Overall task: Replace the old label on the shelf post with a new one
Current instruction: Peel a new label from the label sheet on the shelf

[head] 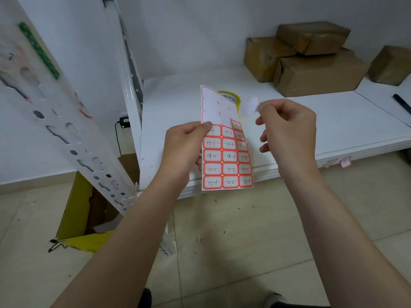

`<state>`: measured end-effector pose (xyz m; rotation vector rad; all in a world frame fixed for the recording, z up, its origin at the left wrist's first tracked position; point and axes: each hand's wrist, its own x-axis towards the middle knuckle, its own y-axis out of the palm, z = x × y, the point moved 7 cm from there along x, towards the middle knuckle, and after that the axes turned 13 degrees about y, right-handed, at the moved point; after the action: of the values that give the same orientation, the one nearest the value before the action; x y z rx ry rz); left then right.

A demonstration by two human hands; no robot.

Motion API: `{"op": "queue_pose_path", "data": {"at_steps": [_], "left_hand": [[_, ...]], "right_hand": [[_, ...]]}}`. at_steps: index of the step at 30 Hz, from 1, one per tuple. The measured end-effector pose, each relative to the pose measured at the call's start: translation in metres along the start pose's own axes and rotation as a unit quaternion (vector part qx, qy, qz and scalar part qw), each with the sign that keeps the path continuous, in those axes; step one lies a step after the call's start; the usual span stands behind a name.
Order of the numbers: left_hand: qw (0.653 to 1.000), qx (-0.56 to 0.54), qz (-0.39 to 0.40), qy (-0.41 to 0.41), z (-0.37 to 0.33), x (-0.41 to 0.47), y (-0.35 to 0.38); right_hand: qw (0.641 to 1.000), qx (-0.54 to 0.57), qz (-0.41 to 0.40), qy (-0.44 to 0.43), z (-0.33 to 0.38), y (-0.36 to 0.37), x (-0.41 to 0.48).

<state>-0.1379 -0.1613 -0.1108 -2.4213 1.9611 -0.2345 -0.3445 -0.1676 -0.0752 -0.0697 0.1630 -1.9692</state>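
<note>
two hands, four boxes, one sheet

Label sheet: red-bordered stickers carry handwritten number codes, upside down to camera, mostly blurred; a few look like "1-8", "2-8", "1-11", reading unsure. Tape roll behind sheet: printed "...DE IN CH...", rest hidden. Stickers on shelf edge: marks too small to read.

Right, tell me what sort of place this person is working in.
Probably a stockroom or small warehouse. A white metal shelf post with slotted holes stands at the left, taped cardboard boxes sit on the white shelf, and the left hand holds a sheet of numbered labels.
</note>
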Motion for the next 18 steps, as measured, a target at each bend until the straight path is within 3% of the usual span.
{"op": "queue_pose_path", "data": {"at_steps": [14,18], "left_hand": [[0.992,-0.070,0.069,-0.074,0.021,0.003,0.078],[0.973,-0.165,0.073,-0.145,0.027,-0.005,0.096]], "right_hand": [[1.000,-0.003,-0.021,0.011,-0.009,-0.020,0.017],[1.000,0.017,-0.019,0.015,-0.008,-0.022,0.018]]}}
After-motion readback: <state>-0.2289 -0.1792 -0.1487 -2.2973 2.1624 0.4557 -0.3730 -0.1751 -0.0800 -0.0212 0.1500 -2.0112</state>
